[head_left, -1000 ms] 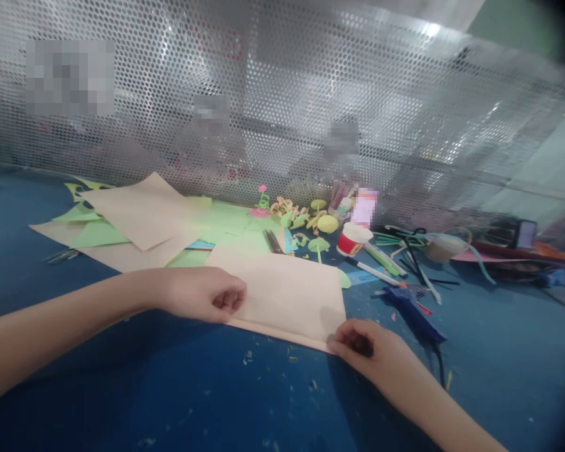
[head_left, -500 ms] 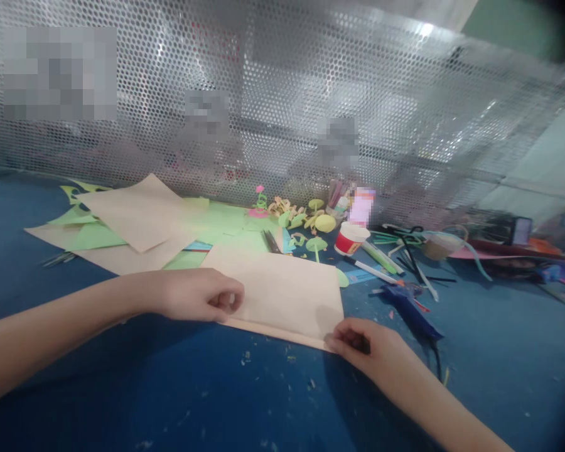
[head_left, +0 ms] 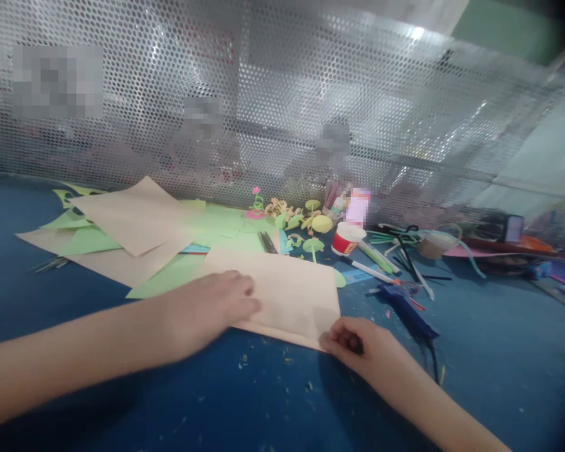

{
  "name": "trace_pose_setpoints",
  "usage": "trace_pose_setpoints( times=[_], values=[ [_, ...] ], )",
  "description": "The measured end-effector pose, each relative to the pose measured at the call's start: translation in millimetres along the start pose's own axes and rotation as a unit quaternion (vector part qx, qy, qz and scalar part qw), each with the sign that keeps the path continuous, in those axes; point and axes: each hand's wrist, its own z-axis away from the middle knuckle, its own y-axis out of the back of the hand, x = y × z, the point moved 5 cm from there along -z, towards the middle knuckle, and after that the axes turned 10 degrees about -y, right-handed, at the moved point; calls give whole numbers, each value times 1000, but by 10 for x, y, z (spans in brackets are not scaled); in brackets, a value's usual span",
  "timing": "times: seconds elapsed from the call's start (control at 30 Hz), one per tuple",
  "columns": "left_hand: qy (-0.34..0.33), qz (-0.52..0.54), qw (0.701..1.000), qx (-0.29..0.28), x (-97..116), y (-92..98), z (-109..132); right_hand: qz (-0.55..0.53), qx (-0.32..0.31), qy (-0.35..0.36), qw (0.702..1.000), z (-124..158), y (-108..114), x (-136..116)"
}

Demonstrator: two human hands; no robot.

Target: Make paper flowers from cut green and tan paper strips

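Observation:
A pale peach sheet of paper (head_left: pixel 287 292) lies in front of me on the blue table. A narrow strip along its near edge is folded over. At the near right corner, the thumb and fingers of my right hand (head_left: pixel 358 342) pinch that folded edge. My left hand (head_left: pixel 211 311) is over the sheet's left part, slightly blurred, with thumb and fingertips apart and turned down toward the paper. Nothing shows between those fingers. Part of the sheet's left edge is hidden beneath this hand.
Peach (head_left: pixel 136 213) and green sheets (head_left: pixel 169 276) overlap at left. Behind are dark-handled scissors (head_left: pixel 267 242), paper leaf shapes (head_left: pixel 322 223) and a red-and-white paper cup (head_left: pixel 347 240). A blue glue gun (head_left: pixel 409 311), a marker (head_left: pixel 370 270) and pipe cleaners lie right. Perforated metal screen (head_left: pixel 273 94) stands behind.
My left hand has left the folded near edge and moved right and onto the sheet, its fingers less curled. My right hand keeps its pinch at the corner. The view has shifted slightly.

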Motion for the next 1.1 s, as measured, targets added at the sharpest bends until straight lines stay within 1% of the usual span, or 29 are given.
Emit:
trace_pose_setpoints(
  times=[0.03, 0.07, 0.1, 0.13, 0.2, 0.27, 0.33, 0.5, 0.6, 0.77, 0.83, 0.93, 1.0, 1.03, 1.1],
  values=[
    [-47, -9, 999, 12, 145, -36, -56, 1, -1, 1, 1000, -5, -2, 3],
    [-91, -12, 996, 7, 282, -101, -111, 1, -1, 2, 1000, -11, -3, 8],
    [-116, -21, 993, 23, 387, -152, -162, 0, 0, 4, 1000, -16, -3, 14],
    [-119, -25, 992, 30, 452, -215, -210, -3, 2, 6, 1000, -21, -3, 21],
    [-143, -30, 989, 25, 538, -350, -285, -8, 8, 14, 1000, -28, 1, 37],
    [-144, -29, 989, 20, 537, -444, -331, -10, 15, 19, 1000, -34, 9, 51],
    [-139, -17, 990, 16, 505, -484, -351, -11, 18, 22, 1000, -34, 15, 61],
    [-118, 39, 992, 2, 447, -451, -364, -18, 26, 17, 999, -21, 33, 86],
    [-121, 67, 990, -11, 442, -427, -377, -24, 29, 20, 999, -18, 59, 136],
    [-120, 77, 990, -14, 436, -430, -393, -81, 6, 29, 996, -11, 93, 203],
    [-119, 71, 990, -9, 436, -435, -391, -77, 23, 38, 996, 8, 92, 175],
    [-124, 70, 990, -4, 441, -437, -379, -27, 77, 46, 996, 41, 69, 105],
    [-126, 71, 989, -2, 441, -435, -369, 1, 99, 43, 994, 49, 43, 79],
    [-126, 71, 989, -1, 440, -432, -365, 4, 100, 43, 994, 49, 34, 75],
    [-125, 71, 990, 2, 440, -426, -360, -5, 82, 49, 995, 42, 27, 88]
  ],
)
